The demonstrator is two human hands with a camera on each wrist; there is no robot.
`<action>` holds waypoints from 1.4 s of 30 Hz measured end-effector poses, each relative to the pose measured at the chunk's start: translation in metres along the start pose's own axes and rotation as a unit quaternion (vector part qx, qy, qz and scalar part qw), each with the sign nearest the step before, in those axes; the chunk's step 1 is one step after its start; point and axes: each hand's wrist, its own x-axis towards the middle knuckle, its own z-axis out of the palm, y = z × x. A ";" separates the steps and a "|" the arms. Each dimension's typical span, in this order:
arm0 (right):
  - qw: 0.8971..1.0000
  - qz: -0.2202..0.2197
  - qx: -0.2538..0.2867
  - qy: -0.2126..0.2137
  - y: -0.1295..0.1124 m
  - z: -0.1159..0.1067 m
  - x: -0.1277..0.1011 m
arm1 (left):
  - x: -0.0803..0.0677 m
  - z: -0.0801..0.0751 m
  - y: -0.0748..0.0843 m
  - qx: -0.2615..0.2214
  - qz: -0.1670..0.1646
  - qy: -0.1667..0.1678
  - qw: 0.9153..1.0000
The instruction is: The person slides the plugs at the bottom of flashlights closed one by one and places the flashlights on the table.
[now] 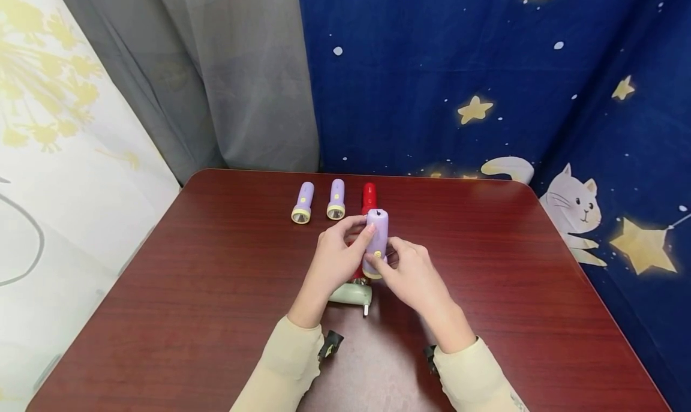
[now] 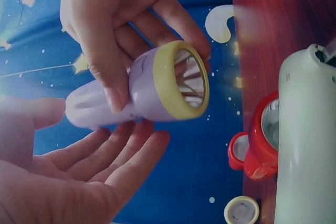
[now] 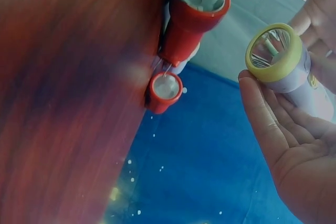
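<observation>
A lilac flashlight [image 1: 377, 235] with a pale yellow rim is held above the table by both hands, lens end lower and toward me. The left hand [image 1: 336, 253] holds it near the tail, its thumb against the tail and fingers along the underside. The right hand [image 1: 414, 274] grips it near the head, thumb beside the yellow switch. The clear lens and reflector [image 2: 190, 80] face out in the left wrist view. Below the hands lies a red flashlight [image 1: 360, 275], mostly hidden, beside a pale green rounded object [image 1: 351, 294] with a small white piece sticking out.
Two more lilac flashlights [image 1: 303, 202] [image 1: 336, 199] and a red flashlight [image 1: 369, 197] lie in a row toward the back of the dark red table [image 1: 216, 268]. Behind the table hang a grey curtain [image 1: 254, 88] and a blue star-patterned curtain [image 1: 410, 88].
</observation>
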 end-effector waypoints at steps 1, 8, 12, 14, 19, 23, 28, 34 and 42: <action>1.000 0.004 -0.001 0.001 0.001 -0.001 0.001 | 0.000 -0.001 0.000 0.003 0.000 0.001 1.000; 0.999 0.035 -0.015 0.003 0.009 -0.011 0.015 | -0.003 -0.006 0.002 0.012 -0.007 0.008 1.000; 0.999 0.039 -0.025 0.003 0.013 -0.015 0.023 | -0.003 -0.007 0.001 0.025 -0.008 0.011 1.000; 0.999 0.033 -0.032 0.008 0.015 -0.016 0.027 | -0.004 -0.007 0.001 0.032 -0.010 0.010 0.999; 0.998 0.026 -0.046 0.018 0.019 -0.021 0.034 | -0.005 -0.007 -0.001 0.044 -0.015 0.002 0.999; 0.998 0.029 -0.048 0.017 0.021 -0.024 0.038 | -0.005 -0.006 -0.002 0.046 -0.012 0.001 0.999; 0.998 0.035 -0.048 0.014 0.024 -0.028 0.044 | -0.006 -0.005 -0.002 0.046 -0.016 0.002 0.999; 0.997 0.050 -0.065 0.012 0.031 -0.032 0.058 | -0.008 -0.004 -0.003 0.052 -0.024 -0.005 0.998; 0.993 0.073 -0.095 0.013 0.047 -0.035 0.093 | -0.006 -0.004 -0.002 0.057 -0.027 -0.008 0.998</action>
